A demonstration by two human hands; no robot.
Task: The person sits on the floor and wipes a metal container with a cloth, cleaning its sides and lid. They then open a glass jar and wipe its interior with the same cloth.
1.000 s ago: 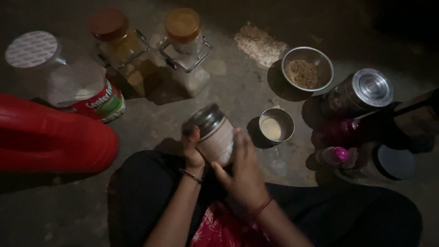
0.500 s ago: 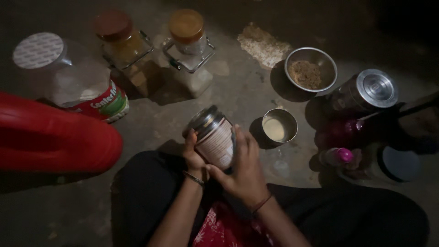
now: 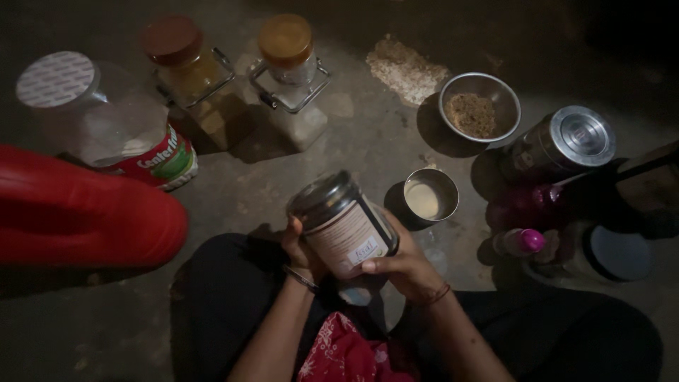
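Jar [image 3: 346, 226], dark screw lid, pale label, held in both hands above the lap, w/ the floor [image 3: 339, 148] beyond. Long axis tilted: lid end points up and to the upper left, base toward the person. Left hand [image 3: 300, 247] behind the jar's left side, fingers wrapped round the glass. Right hand [image 3: 403, 265] under and beside the base, thumb pressed across the label, fingers curled round the far side. Just beside, on the floor: small steel cup [image 3: 431, 194]; farther off, steel bowl [image 3: 479, 107] w/ brown grains, two clip-top jars [image 3: 286, 67], red container [image 3: 78, 212].
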